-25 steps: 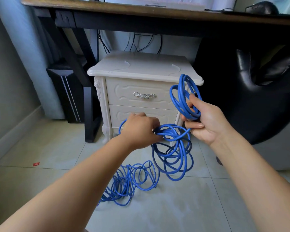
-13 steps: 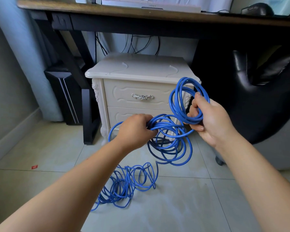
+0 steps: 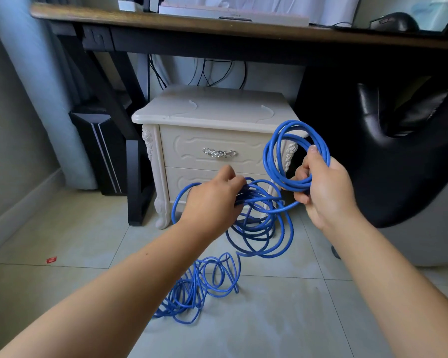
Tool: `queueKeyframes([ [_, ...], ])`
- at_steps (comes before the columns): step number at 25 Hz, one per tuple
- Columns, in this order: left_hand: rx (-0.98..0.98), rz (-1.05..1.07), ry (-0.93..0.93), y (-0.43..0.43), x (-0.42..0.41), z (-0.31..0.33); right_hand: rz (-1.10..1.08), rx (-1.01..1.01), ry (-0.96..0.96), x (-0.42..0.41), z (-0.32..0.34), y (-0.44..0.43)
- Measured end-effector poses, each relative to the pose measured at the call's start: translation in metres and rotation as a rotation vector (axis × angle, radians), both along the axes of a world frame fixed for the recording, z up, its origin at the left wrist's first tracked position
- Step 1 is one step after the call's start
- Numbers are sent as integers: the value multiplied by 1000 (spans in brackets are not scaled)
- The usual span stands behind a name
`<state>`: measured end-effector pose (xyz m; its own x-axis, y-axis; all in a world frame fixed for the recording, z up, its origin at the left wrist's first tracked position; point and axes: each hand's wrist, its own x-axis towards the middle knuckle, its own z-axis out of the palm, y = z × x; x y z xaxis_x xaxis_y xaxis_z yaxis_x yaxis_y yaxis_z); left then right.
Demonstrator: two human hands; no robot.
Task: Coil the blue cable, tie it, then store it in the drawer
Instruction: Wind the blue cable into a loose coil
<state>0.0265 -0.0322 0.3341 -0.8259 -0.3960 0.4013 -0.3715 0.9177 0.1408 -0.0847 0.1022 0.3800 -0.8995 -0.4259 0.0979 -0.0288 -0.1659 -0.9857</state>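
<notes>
My right hand [image 3: 321, 187] grips a small neat coil of the blue cable [image 3: 270, 153], held upright in front of the cream nightstand. To its left, my left hand [image 3: 212, 200] clutches a bundle of looser loops that droop below it. More tangled cable lies on the tiled floor near my left forearm. The nightstand's top drawer [image 3: 189, 151], with a silver handle [image 3: 219, 152], is closed, and a lower drawer sits partly hidden behind my hands.
A dark wooden desk [image 3: 166, 21] spans overhead with black legs left of the nightstand. A black computer tower [image 3: 98, 151] stands at the left. A black office chair [image 3: 398, 151] fills the right side. A small red scrap [image 3: 51, 259] lies on the floor.
Both hands have risen slightly and my left hand has lifted its bundle of loops toward the coil in my right hand. The coil has tilted rightward.
</notes>
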Motion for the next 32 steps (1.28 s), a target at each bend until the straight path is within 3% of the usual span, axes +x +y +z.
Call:
queueKeyframes([
  [4,-134,115,-1,7,-8,4,-63,108,97,-1,-4,-3],
  [7,-103,71,-109,10,-14,-1,-143,258,206,-2,-6,-3],
  [11,366,54,28,-5,-10,-3,-154,337,351,7,-8,-2],
  [15,881,145,152,-28,-4,1,-94,469,651,18,-26,1],
  [17,1014,140,174,-34,3,3,-89,556,746,19,-33,2],
  [19,882,104,163,-36,7,5,-132,630,827,18,-34,3],
  [21,598,44,132,-36,10,7,-163,671,870,19,-33,3],
  [23,313,29,-7,-33,11,7,-151,722,872,19,-35,0],
  [27,25,118,-205,-18,9,12,-145,777,804,16,-39,-6],
  [29,-40,89,-143,-21,8,10,-202,720,615,6,-32,-4],
  [32,141,-217,19,-30,14,2,-259,677,480,-7,-27,3],
])
